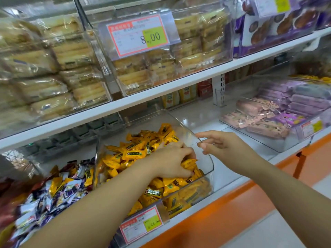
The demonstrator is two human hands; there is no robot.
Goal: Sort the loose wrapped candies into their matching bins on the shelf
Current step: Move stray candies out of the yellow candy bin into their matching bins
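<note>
A clear plastic bin (208, 166) on the lower shelf holds a heap of yellow wrapped candies (133, 151). My left hand (172, 161) reaches into this bin, its fingers curled down round a few yellow candies near the right wall. My right hand (220, 143) pinches the top edge of that clear right wall between thumb and fingers. To the left, a second bin holds mixed candies (53, 190) in white, dark blue, yellow and red wrappers.
A price label (141, 223) hangs on the yellow bin's front. Right of it is bare white shelf (229, 174), then a clear bin of pink and purple wrapped bars (279, 111). The upper shelf (161, 88) carries bagged pastries. An orange shelf edge (223, 212) runs below.
</note>
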